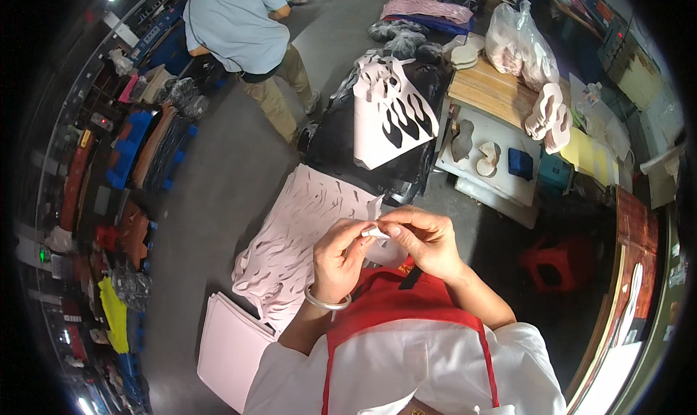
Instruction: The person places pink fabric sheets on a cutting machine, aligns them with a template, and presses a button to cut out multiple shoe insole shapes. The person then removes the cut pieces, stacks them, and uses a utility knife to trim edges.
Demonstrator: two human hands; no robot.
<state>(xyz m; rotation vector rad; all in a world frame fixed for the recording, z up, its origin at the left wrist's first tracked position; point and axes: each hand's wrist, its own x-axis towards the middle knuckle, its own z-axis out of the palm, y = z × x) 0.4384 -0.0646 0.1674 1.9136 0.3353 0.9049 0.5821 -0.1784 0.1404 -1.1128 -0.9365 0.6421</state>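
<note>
In front of my red apron (406, 299), my left hand (337, 259) and my right hand (430, 244) meet at the fingertips. Both pinch a small white piece (373, 232) between thumb and fingers; its exact kind is too small to make out. A bracelet circles my left wrist. Just below the fingers shows a pale rounded piece (387, 252), partly covered by my hands. Beyond my left hand lies a heap of pale pink sheets (301, 226) with many cut-out slots. Plain pink sheets (231, 346) are stacked nearer, at the lower left.
A black-covered stack (334, 143) bears a pink sheet with shoe-sole-shaped holes (388, 128). On the wooden-topped table (486, 92) are a plastic bag (519, 41) and bundled sole-shaped pieces (548, 121). A red stool (559, 263) stands right. Another person (239, 30) is at the far left.
</note>
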